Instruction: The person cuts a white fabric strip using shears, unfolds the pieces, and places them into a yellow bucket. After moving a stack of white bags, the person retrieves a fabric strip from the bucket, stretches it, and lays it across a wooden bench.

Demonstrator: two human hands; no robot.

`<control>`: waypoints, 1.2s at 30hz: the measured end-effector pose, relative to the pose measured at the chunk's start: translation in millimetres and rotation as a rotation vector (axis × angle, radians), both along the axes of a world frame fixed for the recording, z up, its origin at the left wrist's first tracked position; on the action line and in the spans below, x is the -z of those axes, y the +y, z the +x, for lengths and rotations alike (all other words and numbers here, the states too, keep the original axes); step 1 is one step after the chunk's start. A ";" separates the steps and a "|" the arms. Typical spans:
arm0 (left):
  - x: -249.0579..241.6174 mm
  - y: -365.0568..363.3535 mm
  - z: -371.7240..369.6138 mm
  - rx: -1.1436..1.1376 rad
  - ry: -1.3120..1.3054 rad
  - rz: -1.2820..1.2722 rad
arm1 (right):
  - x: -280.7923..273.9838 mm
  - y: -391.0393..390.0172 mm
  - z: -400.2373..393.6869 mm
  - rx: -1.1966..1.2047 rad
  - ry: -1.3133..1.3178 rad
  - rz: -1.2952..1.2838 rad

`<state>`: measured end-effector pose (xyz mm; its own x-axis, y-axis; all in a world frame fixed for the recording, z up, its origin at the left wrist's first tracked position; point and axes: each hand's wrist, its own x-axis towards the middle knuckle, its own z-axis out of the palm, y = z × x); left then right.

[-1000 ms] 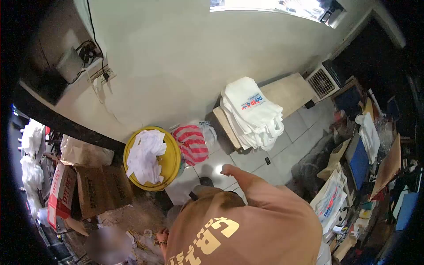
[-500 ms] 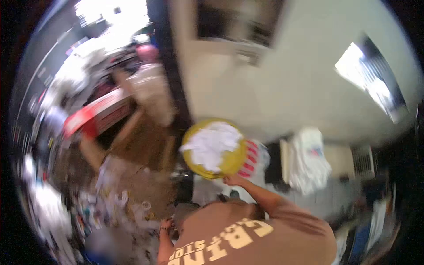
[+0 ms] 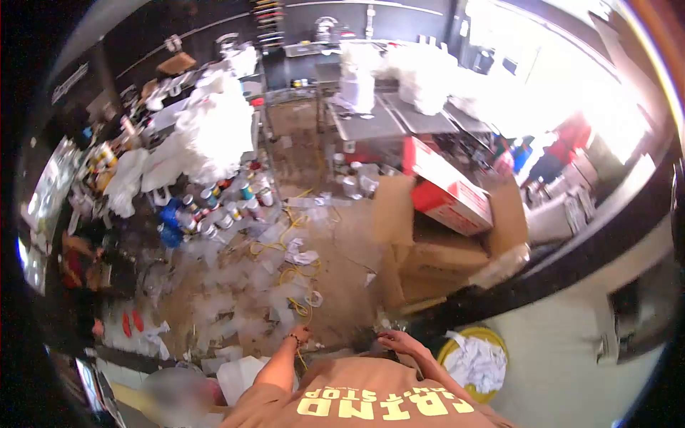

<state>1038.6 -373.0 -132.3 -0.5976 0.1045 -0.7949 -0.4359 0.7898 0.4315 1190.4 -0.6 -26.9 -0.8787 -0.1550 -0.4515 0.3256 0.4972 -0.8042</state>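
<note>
My left hand (image 3: pixel 300 333), with a dark bracelet at the wrist, hangs low in front of my body, its fingers loose and apart. A yellow cord (image 3: pixel 300 307) lies on the floor and passes behind or beside this hand; no contact is plain. To the right, my right hand (image 3: pixel 394 341) is held in front of the shirt, palm down, fingers loosely bent and holding nothing I can see. Nearest to it on the right stands a yellow basket (image 3: pixel 504 357), partly hidden by my arm, with crumpled white cloth (image 3: pixel 477 362) in it.
Ahead is a littered floor (image 3: pixel 335 271) with scattered scraps. An open cardboard box (image 3: pixel 449 267) holds a red and white box (image 3: pixel 457 203). Several jars (image 3: pixel 228 214) stand beside a table of white cloth piles (image 3: pixel 214 135). Dark tables (image 3: pixel 378 125) stand further back. A person (image 3: pixel 77 264) is at the left.
My view has swung left from the wall to the workroom. My right hand has come off the yellow basket's rim, and the basket now stands at my right.
</note>
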 end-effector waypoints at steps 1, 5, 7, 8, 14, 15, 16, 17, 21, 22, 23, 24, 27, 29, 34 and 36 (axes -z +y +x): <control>3.3 -17.9 -3.0 0.162 0.096 -0.006 | -17.4 -6.5 -23.4 -0.041 0.007 0.006; 51.4 -68.6 8.2 0.265 0.199 -0.079 | -82.5 -28.7 -113.8 -0.264 -0.100 0.015; 45.9 -77.0 9.3 0.119 0.053 -0.089 | -76.5 -33.0 -148.0 -0.332 -0.068 -0.024; 43.9 -76.9 5.9 0.006 -0.087 -0.079 | -73.0 -33.4 -172.1 -0.427 0.050 0.024; 35.0 -62.3 -90.4 -0.135 -0.096 0.051 | -105.8 -51.4 -312.0 -0.392 0.054 0.020; 37.9 -56.3 -117.3 -0.147 -0.083 0.051 | -92.8 -48.5 -337.8 -0.330 0.086 0.008; 54.0 -52.5 -144.2 -0.101 -0.057 0.058 | -96.3 -45.5 -359.9 -0.342 0.097 0.007; 69.1 -50.1 -167.6 -0.057 -0.037 0.064 | -101.5 -40.5 -375.5 -0.263 0.099 -0.136; 94.5 -63.6 -266.3 0.285 0.236 0.140 | -121.7 -42.0 -459.2 -0.031 0.044 0.009; 91.1 -62.5 -289.6 0.092 0.227 0.139 | -120.0 -46.8 -483.2 -0.061 0.044 0.007; 88.5 -62.6 -305.3 -0.109 0.210 0.144 | -116.0 -50.0 -501.0 -0.049 0.032 0.089; 95.8 -68.7 -319.8 -0.086 0.348 0.092 | -110.3 -50.5 -512.9 -0.039 0.015 0.177; 69.9 -79.9 -357.6 -0.172 0.473 0.068 | -45.9 -38.4 -549.2 -0.128 0.071 0.163; 46.0 -80.0 -381.0 -0.197 0.453 0.115 | -51.7 -47.4 -570.8 -0.154 0.011 0.187; 49.9 -106.6 -454.1 0.005 0.285 0.156 | 27.3 -26.4 -578.1 -0.144 -0.068 0.454; 81.1 -123.2 -494.2 -0.050 0.209 0.184 | 35.8 -30.7 -603.4 -0.196 -0.013 0.441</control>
<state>544.3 -496.2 -213.4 -0.7545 0.2018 -0.6245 -0.3592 0.6694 0.6503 587.0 -31.3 -62.6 -0.8460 -0.1078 -0.5222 0.2006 0.8430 -0.4990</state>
